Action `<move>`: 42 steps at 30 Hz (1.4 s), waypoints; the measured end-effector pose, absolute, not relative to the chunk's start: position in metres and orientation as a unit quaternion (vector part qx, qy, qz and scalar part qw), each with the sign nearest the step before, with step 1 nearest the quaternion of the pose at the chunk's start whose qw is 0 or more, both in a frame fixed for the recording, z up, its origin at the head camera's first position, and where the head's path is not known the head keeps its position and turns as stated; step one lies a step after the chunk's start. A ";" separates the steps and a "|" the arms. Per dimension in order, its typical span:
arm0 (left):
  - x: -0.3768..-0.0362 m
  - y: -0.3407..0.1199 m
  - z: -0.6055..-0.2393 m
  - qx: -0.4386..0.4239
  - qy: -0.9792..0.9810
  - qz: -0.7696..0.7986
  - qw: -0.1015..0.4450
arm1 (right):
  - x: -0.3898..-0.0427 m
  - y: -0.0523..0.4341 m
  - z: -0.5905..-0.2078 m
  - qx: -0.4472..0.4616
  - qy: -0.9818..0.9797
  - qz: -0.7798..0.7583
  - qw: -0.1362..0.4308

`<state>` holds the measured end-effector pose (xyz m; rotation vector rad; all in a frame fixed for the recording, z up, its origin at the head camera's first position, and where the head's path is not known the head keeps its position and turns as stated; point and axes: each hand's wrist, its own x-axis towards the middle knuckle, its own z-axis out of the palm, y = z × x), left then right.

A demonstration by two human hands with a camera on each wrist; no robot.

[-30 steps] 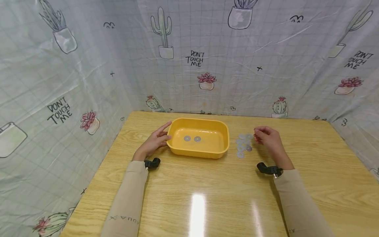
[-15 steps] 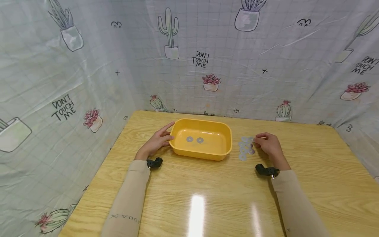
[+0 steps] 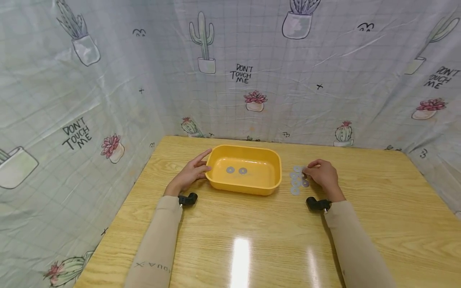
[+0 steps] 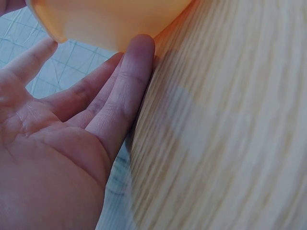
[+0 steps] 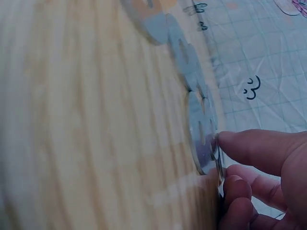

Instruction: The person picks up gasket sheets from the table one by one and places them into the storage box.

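Observation:
A yellow plastic tray (image 3: 248, 188) stands on the table with two flat metal washers (image 3: 230, 170) inside. My left hand (image 3: 190, 173) holds the tray's left end, one digit over the rim and other fingers against the outer wall; the left wrist view shows these fingers (image 4: 139, 72) fairly straight at the tray's wall (image 4: 110, 24). Right of the tray lies a cluster of several grey washers (image 3: 296, 183), some overlapping. At the cluster's far right, my right hand (image 3: 324, 176) pinches a washer (image 5: 213, 143) by its edge between thumb and curled fingers. The right fingertips partly hide that washer.
The wood-grain table (image 3: 223, 224) runs back to a hanging cloth (image 3: 230, 104) printed with cacti, and the cloth also rises at the left. A black wrist camera (image 3: 188, 199) sits on the left wrist, and another camera (image 3: 317, 204) on the right.
My right hand has lowered and shifted left to the washers at the cluster's far right. The left hand stays at the tray, and the two washers inside have not moved. The head view shifted slightly.

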<state>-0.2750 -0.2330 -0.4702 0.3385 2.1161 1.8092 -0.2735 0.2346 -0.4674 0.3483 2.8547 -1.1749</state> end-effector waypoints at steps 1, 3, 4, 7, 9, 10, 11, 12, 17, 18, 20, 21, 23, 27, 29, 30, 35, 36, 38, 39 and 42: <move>-0.275 -0.233 -0.470 0.121 0.744 0.635 0.167 | -0.274 0.234 -0.467 0.113 0.921 -0.372 0.017; -0.274 -0.233 -0.470 0.118 0.744 0.636 0.167 | -0.276 0.234 -0.466 0.114 0.926 -0.360 0.018; -0.274 -0.233 -0.470 0.119 0.745 0.635 0.167 | -0.276 0.234 -0.466 0.116 0.927 -0.355 0.018; -0.274 -0.233 -0.470 0.120 0.745 0.635 0.166 | -0.277 0.233 -0.465 0.120 0.929 -0.349 0.027; -0.274 -0.233 -0.471 0.120 0.746 0.634 0.166 | -0.278 0.233 -0.464 0.121 0.929 -0.348 0.034; -0.274 -0.233 -0.471 0.119 0.747 0.633 0.166 | -0.278 0.233 -0.464 0.119 0.930 -0.346 0.036; -0.274 -0.232 -0.471 0.119 0.747 0.633 0.166 | -0.278 0.233 -0.464 0.117 0.930 -0.347 0.039; -0.274 -0.232 -0.471 0.119 0.748 0.632 0.166 | -0.279 0.234 -0.463 0.115 0.931 -0.345 0.040; -0.274 -0.232 -0.472 0.115 0.750 0.630 0.166 | -0.281 0.234 -0.463 0.101 0.940 -0.324 0.032; -0.274 -0.232 -0.471 0.114 0.751 0.630 0.166 | -0.281 0.234 -0.463 0.098 0.943 -0.318 0.028; -0.273 -0.232 -0.471 0.113 0.750 0.630 0.165 | -0.282 0.233 -0.462 0.091 0.946 -0.309 0.025; -0.273 -0.232 -0.471 0.113 0.751 0.630 0.164 | -0.282 0.233 -0.460 0.089 0.948 -0.305 0.029; -0.273 -0.232 -0.471 0.114 0.751 0.630 0.164 | -0.283 0.233 -0.458 0.086 0.950 -0.297 0.035; -0.272 -0.232 -0.471 0.112 0.750 0.631 0.163 | -0.286 0.234 -0.457 0.075 0.958 -0.271 0.050; -0.272 -0.233 -0.470 0.112 0.750 0.632 0.163 | -0.289 0.234 -0.457 0.067 0.962 -0.259 0.053; -0.273 -0.233 -0.470 0.113 0.750 0.632 0.163 | -0.290 0.234 -0.458 0.063 0.964 -0.254 0.057; -0.272 -0.232 -0.470 0.111 0.747 0.634 0.163 | -0.293 0.234 -0.456 0.058 0.967 -0.238 0.069; -0.272 -0.232 -0.470 0.110 0.747 0.635 0.164 | -0.293 0.234 -0.456 0.058 0.967 -0.236 0.070; -0.272 -0.232 -0.470 0.108 0.749 0.633 0.163 | -0.292 0.233 -0.456 0.059 0.968 -0.233 0.070; -0.272 -0.232 -0.470 0.108 0.749 0.633 0.163 | -0.292 0.233 -0.456 0.059 0.969 -0.232 0.069; -0.274 -0.232 -0.470 0.112 0.749 0.632 0.162 | -0.291 0.232 -0.455 0.054 0.969 -0.231 0.063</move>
